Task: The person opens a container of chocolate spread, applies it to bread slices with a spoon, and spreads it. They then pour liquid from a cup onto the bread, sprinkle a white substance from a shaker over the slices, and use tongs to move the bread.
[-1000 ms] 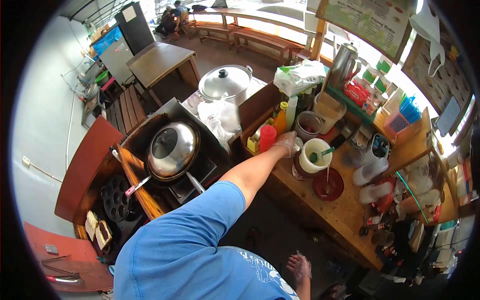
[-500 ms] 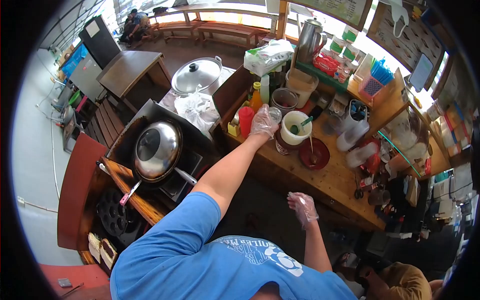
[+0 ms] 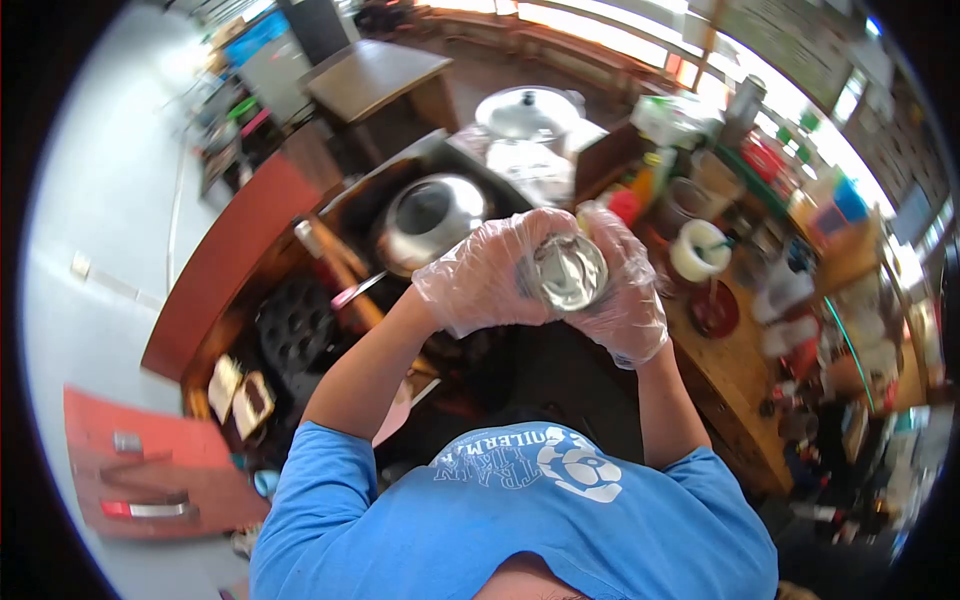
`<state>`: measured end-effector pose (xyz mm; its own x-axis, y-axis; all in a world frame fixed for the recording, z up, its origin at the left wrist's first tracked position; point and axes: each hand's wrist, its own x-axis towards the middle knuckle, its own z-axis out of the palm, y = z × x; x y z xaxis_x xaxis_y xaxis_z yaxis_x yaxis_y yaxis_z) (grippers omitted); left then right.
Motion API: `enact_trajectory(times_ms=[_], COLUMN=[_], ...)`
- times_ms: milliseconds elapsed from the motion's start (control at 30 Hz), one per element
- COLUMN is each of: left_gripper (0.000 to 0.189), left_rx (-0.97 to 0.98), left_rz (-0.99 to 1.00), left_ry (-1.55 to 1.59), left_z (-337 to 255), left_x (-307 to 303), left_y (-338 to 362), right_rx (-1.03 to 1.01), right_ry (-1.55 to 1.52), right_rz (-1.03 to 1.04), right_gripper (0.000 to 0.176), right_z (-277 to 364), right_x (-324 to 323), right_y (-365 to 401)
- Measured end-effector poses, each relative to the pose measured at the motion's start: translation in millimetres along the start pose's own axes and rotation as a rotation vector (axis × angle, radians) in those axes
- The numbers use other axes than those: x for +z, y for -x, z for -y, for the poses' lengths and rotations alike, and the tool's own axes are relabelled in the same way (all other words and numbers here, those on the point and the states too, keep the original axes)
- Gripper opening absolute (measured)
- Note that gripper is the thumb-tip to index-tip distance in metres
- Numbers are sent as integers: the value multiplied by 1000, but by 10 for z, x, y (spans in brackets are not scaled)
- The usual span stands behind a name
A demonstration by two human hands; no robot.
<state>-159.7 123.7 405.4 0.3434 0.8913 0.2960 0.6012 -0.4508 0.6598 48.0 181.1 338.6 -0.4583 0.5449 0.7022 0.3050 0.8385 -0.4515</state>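
Note:
In front of my chest, my left hand (image 3: pixel 485 275) and my right hand (image 3: pixel 625 290), both in clear plastic gloves, are wrapped round a small round container (image 3: pixel 570 272). Its shiny, silvery circular end faces up toward me; its sides are mostly hidden by my fingers, and what is in it cannot be made out. Just beyond my right hand stand a red squeeze bottle (image 3: pixel 622 207) and a white tub (image 3: pixel 698 252) with a green-handled utensil in it. Behind my left hand is a pan with a domed metal lid (image 3: pixel 430 222).
A dark moulded pan (image 3: pixel 297 325) and filled bread slices (image 3: pixel 252 402) lie to the left. On the wooden counter (image 3: pixel 722 385) at right are a red bowl (image 3: pixel 714 312) and several containers. A large lidded pot (image 3: pixel 528 110) stands at the back.
My left hand has brought the round container back from the counter to my chest. My right hand has risen to join it around the container. The view has turned leftward.

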Motion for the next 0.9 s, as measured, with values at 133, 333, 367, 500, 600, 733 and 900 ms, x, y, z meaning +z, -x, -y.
enact_trajectory(times_ms=[133,333,367,500,600,733,900], left_gripper=[82,88,82,67,63,60,54], left_rx=[-103,-247,-267,-309,-507,-382,-861], left_rz=[-357,-707,-700,-986,-1041,-1268,-916], left_ry=[653,1255,1281,890,-825,-1299,-1223], left_z=[168,274,441,478,443,565,1949], left_x=[-519,-961,-1062,-1657,-2432,-2972,-2892], left_y=[1120,3051,3480,4321,5029,5551,6452], right_rx=[-122,-335,-338,-149,-153,-26,190], right_ry=[-589,-644,-653,-602,-441,-245,8], right_rz=[19,33,89,333,262,142,193], right_gripper=[82,78,79,82,62,13,10], right_z=[726,2405,2669,3431,3545,3054,2441], right_x=[1021,2294,2460,3094,3333,3606,3804], right_y=[-320,-483,-485,-344,-236,8,406])
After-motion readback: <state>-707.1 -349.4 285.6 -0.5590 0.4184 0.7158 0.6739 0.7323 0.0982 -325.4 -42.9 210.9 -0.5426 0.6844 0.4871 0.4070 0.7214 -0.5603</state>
